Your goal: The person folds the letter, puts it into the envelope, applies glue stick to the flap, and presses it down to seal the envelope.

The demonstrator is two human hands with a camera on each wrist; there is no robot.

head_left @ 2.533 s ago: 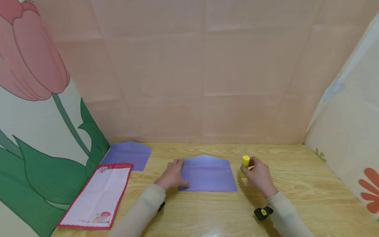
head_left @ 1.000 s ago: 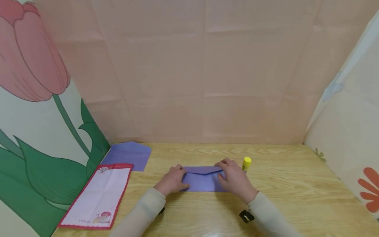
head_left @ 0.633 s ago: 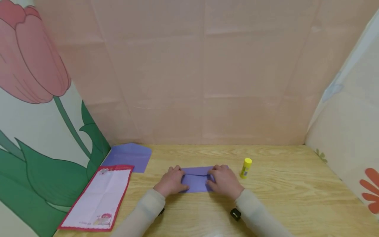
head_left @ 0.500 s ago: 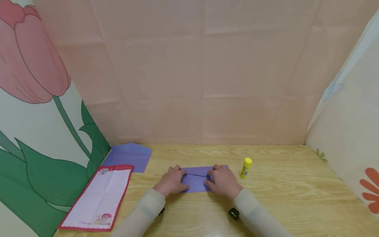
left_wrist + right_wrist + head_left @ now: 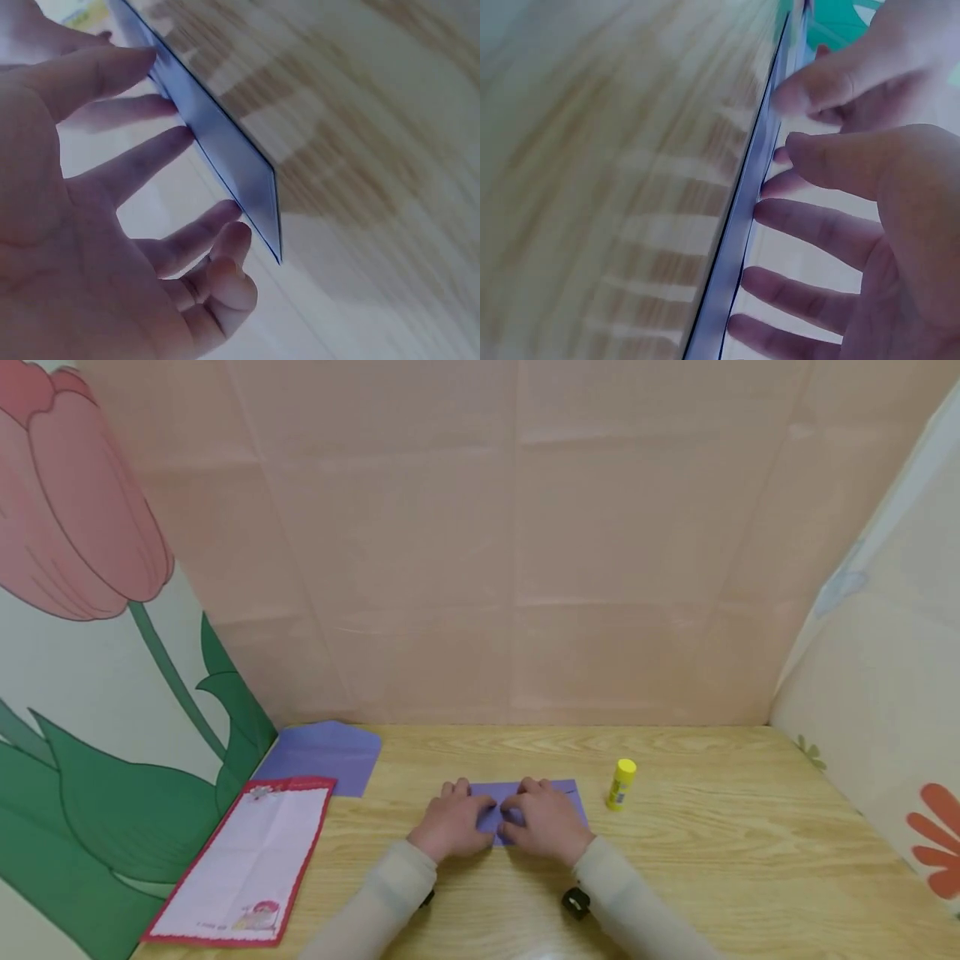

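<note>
A purple envelope (image 5: 487,790) lies on the table in front of me, its top flap folded down toward me. My left hand (image 5: 453,822) presses on its left half with fingers spread. On the right half rests my right hand (image 5: 551,822), and the two thumbs nearly meet at the middle. In the left wrist view, fingertips touch the edge of the envelope (image 5: 232,157). Extended right fingers likewise touch the envelope (image 5: 740,225) in the right wrist view. To the right, a yellow glue stick (image 5: 621,785) stands upright, apart from both hands.
A second purple envelope (image 5: 330,756) lies at the back left. Partly over it is a red-bordered sheet of letter paper (image 5: 247,860). The wooden table (image 5: 735,843) ends at a pink backdrop (image 5: 517,568), with printed panels on both sides.
My right hand let go of the glue stick, leaving it standing, and moved left onto the envelope. The flap was folded down. Most recently both hands slid inward along it.
</note>
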